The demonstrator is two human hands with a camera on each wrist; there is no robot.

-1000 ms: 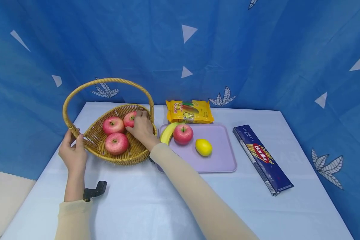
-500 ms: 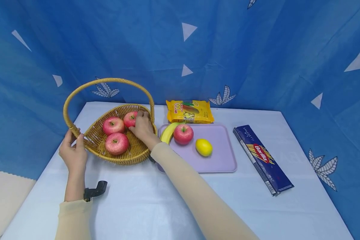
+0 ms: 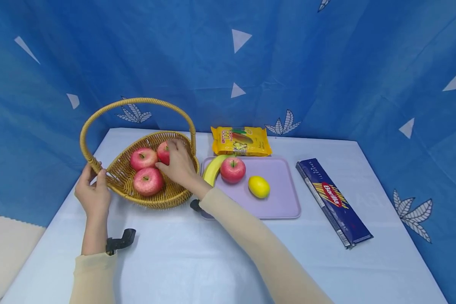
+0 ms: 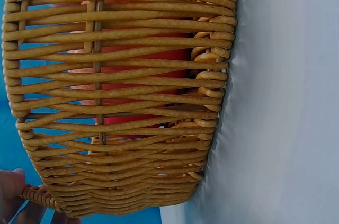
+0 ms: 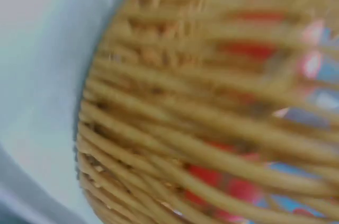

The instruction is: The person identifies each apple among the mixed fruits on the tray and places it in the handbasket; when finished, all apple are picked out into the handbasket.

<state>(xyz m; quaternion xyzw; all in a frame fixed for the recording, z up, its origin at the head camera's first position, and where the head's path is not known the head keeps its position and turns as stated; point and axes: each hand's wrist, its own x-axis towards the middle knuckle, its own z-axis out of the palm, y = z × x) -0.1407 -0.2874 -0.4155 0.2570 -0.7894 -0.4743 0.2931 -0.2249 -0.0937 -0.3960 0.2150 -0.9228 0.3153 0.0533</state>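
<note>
A wicker basket (image 3: 163,202) with a tall arched handle stands at the left of the table. My left hand (image 3: 93,194) holds the base of its handle on the left side, fingers behind and thumb in front. Two red apples lie in the basket, a rear one (image 3: 143,159) and a front one (image 3: 148,182). A third apple (image 3: 163,153) sits behind them, partly covered by my right hand (image 3: 180,164). That hand lies over it, thumb apart from the fingers. The left wrist view shows red fruit through the weave (image 4: 127,110); the right wrist view is blurred.
Right of the basket, a purple tray (image 3: 281,207) holds a banana (image 3: 212,169), an apple (image 3: 233,170) and a lemon (image 3: 259,187). A yellow packet (image 3: 241,141) lies behind it. A blue spaghetti box (image 3: 332,200) lies farther right. A blue curtain hangs behind.
My right hand has shifted slightly left over the rear right apple, and its wrist sits a little farther right. The apple looks unmoved. My left hand keeps holding the handle.
</note>
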